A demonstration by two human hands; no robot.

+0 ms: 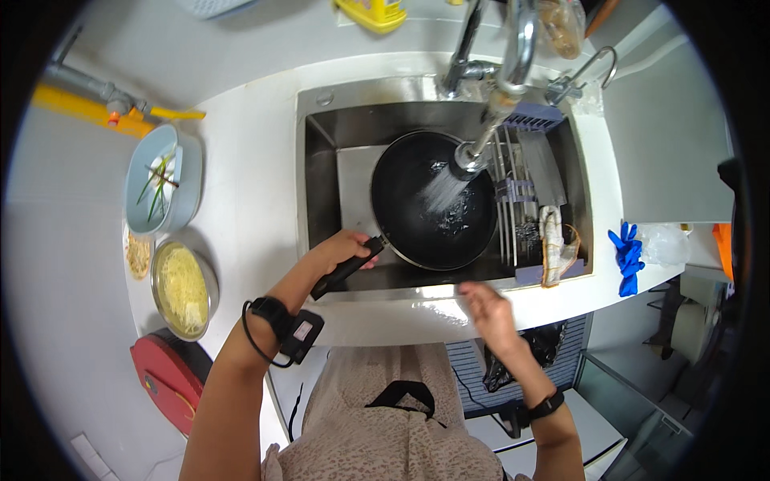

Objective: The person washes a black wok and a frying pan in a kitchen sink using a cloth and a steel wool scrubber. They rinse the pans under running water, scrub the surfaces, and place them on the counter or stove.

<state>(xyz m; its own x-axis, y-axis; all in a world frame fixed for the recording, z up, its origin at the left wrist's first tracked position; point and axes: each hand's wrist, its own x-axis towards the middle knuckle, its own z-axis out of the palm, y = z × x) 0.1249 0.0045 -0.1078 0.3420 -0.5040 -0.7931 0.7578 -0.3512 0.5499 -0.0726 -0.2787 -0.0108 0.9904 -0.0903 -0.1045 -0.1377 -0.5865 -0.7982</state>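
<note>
My left hand (352, 252) grips the black handle (349, 267) of a dark frying pan (415, 228), which sits tilted inside a stainless steel sink (361, 162). From the faucet's spray head (468, 161), water streams into the pan and pools on its dark inner surface. My right hand (490, 309) hovers by the sink's front rim, blurred and loosely curled, with nothing visible in it. A metal rack (508, 198) stands in the right part of the sink, beside the pan. Over its front end hangs a pale cloth (550, 240).
Left on the white counter (252, 180) are a light blue basin (135, 192) holding green stalks, a steel bowl (210, 288) of pale yellow shreds, and a red appliance (165, 379). Blue gloves (627, 258) lie at right. A small curved tap (592, 66) stands behind.
</note>
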